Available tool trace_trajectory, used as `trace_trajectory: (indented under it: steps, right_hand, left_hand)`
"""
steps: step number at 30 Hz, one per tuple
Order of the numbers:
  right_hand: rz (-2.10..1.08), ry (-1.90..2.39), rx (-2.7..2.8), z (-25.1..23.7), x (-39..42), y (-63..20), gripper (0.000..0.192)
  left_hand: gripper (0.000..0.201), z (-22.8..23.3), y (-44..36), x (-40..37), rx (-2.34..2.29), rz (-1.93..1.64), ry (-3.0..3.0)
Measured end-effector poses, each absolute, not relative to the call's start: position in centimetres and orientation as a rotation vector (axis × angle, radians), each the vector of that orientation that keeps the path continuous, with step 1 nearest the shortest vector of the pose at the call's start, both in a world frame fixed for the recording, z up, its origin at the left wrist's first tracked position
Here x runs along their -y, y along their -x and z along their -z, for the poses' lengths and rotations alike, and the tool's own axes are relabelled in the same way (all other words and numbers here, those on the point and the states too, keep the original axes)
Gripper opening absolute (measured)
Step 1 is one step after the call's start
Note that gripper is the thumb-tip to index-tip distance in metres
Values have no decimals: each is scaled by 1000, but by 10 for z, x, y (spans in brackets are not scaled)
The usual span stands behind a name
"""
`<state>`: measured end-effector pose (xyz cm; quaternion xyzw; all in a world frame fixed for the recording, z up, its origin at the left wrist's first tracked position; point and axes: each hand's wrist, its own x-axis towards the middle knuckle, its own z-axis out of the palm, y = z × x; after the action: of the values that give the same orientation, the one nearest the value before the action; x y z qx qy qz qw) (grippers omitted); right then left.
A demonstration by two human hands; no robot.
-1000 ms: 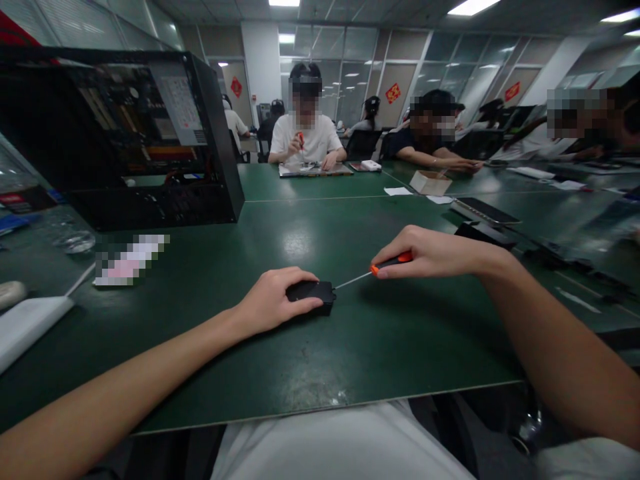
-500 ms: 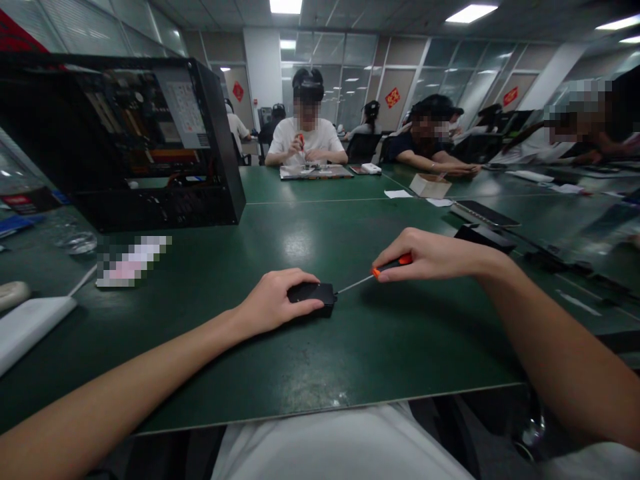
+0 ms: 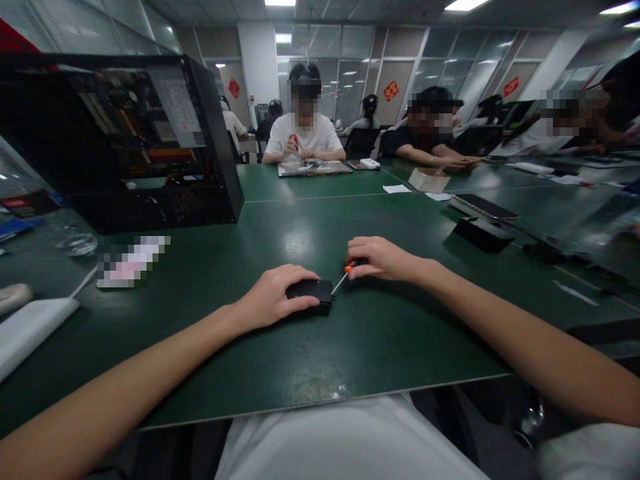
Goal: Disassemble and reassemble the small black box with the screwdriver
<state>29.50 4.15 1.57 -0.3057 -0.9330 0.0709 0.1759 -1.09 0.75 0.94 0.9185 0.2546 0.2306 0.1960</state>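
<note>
The right hand (image 3: 380, 260) has its grip clamped around the orange handle of a small screwdriver (image 3: 345, 273), fingers bunched close over the top so that only a sliver of orange and the thin metal shaft show; the shaft slants down and to the left until its tip meets the right end of a small black device (image 3: 311, 291). The left hand (image 3: 273, 297) lies over the device's near-left part, its grip pressed down on the casing to pin it flat against the green counter (image 3: 380, 347). The step in hand looks like working a screw or seam at that right edge, though the tip's exact seat is too small to tell. The next move probably calls for steady downward pressure along the shaft with the left hand holding the casing from sliding, since a slip would send the tip across the counter. The device is a flat, matte black block with rounded corners, lying in the middle of the counter, straight ahead of the person and well apart from the open computer case (image 3: 125, 140) at far left.
</note>
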Motion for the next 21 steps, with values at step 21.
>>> trace_trajectory:
  steps: [21]
  right_hand:
    - [-26,870,2638,-3,-36,-279,60]
  left_hand:
    - [35,-15,13,-9,-672,-669,-2495]
